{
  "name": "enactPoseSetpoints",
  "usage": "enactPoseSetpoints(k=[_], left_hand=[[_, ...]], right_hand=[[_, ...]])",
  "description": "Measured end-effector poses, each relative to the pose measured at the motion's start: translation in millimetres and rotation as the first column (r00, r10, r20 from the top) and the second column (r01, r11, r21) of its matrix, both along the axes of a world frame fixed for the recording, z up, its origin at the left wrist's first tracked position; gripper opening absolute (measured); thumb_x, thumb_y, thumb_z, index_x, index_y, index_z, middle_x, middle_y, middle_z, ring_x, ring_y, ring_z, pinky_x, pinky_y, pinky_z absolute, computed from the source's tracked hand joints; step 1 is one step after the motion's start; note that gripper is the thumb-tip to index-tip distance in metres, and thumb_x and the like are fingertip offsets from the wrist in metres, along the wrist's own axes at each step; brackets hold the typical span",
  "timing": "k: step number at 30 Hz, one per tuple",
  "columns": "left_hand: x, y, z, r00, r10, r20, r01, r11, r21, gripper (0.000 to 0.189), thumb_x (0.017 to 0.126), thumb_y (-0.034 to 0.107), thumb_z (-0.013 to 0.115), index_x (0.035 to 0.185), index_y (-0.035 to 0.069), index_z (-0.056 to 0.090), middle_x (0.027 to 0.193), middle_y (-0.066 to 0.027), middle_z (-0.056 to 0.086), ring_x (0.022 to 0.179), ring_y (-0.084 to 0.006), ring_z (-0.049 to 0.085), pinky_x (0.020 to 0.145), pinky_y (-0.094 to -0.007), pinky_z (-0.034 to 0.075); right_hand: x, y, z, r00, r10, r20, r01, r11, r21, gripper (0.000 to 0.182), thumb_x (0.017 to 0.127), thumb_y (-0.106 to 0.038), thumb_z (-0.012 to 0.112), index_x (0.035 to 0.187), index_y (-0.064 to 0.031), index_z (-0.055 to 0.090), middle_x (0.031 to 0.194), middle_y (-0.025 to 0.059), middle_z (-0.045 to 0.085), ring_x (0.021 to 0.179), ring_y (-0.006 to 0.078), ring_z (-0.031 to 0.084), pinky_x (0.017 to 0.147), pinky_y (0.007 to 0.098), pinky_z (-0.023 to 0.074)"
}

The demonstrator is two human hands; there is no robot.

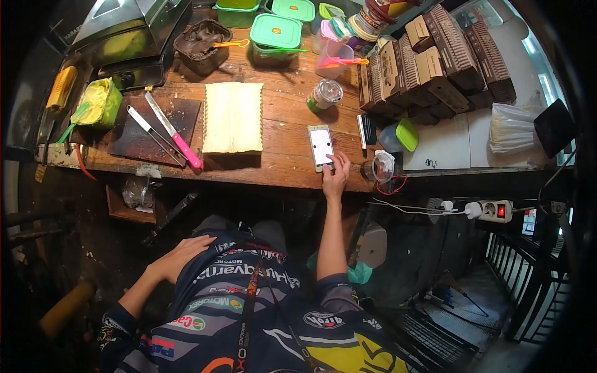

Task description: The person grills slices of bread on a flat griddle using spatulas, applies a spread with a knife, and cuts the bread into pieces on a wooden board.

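Note:
My right hand (336,176) rests at the lower end of a smartphone (321,147), its fingers over the lit screen; the phone lies flat on the wooden table (284,163). My left hand (186,254) lies on my shirt near my waist, with nothing visible in it. A pale rectangular slab with scalloped sides (232,117), perhaps bread or cake, sits left of the phone. Further left, a pink-handled knife (173,133) and a white-handled utensil (154,133) lie across a dark board (140,126). A can with a silvery top (325,95) stands behind the phone.
Behind stand a tub of brown spread (203,46), green-lidded containers (276,32) and a clear measuring cup (333,58). Folded brown boxes (419,65) pile up at right. A tub of yellow spread (98,105) is at left. A power strip (494,211) hangs below the table edge.

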State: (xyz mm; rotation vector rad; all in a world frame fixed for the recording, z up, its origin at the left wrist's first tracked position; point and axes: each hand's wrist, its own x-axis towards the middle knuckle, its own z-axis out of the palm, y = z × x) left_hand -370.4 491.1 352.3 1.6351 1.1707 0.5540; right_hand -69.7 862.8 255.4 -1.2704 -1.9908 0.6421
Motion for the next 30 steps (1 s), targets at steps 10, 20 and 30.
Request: enactPoseSetpoints(k=[10, 20, 30], left_hand=[[1.1, 2.4, 4.4, 1.0, -0.017, -0.002, 0.017, 1.0, -0.01, 0.094, 0.059, 0.038, 0.076, 0.137, 0.004, 0.038, 0.147, -0.02, 0.029, 0.137, -0.0384, 0.024, 0.109, -0.0473, 0.021], [2.6, -1.7, 3.3, 1.0, 0.015, 0.002, -0.015, 1.0, 0.006, 0.092, 0.059, 0.037, 0.076, 0.136, 0.004, 0.039, 0.147, -0.0197, 0.03, 0.137, -0.0383, 0.025, 0.109, -0.0476, 0.022], [2.5, 2.3, 5.5, 1.0, -0.011, 0.011, 0.011, 1.0, 0.016, 0.094, 0.059, 0.042, 0.074, 0.137, 0.004, 0.038, 0.147, -0.0197, 0.03, 0.136, -0.0385, 0.026, 0.108, -0.0479, 0.022]], right_hand=[[-10.7, 23.5, 8.5, 0.982, 0.043, 0.181, -0.049, 0.998, 0.026, 0.048, 0.075, -0.008, 0.062, 0.123, -0.0131, 0.059, 0.119, 0.0179, 0.046, 0.103, 0.0311, 0.048, 0.095, 0.0403, 0.0382], [3.4, 9.1, 14.9, 0.999, 0.011, 0.03, -0.012, 1.0, 0.016, 0.017, 0.077, -0.007, 0.06, 0.088, -0.0008, 0.071, 0.118, 0.019, 0.052, 0.103, 0.0327, 0.056, 0.081, 0.0366, 0.0497], [7.7, -7.0, 15.2, 0.999, -0.051, -0.02, 0.05, 0.999, -0.013, 0.024, 0.078, -0.004, 0.06, 0.1, -0.0014, 0.067, 0.118, 0.0157, 0.052, 0.098, 0.0281, 0.059, 0.079, 0.0317, 0.0499]])
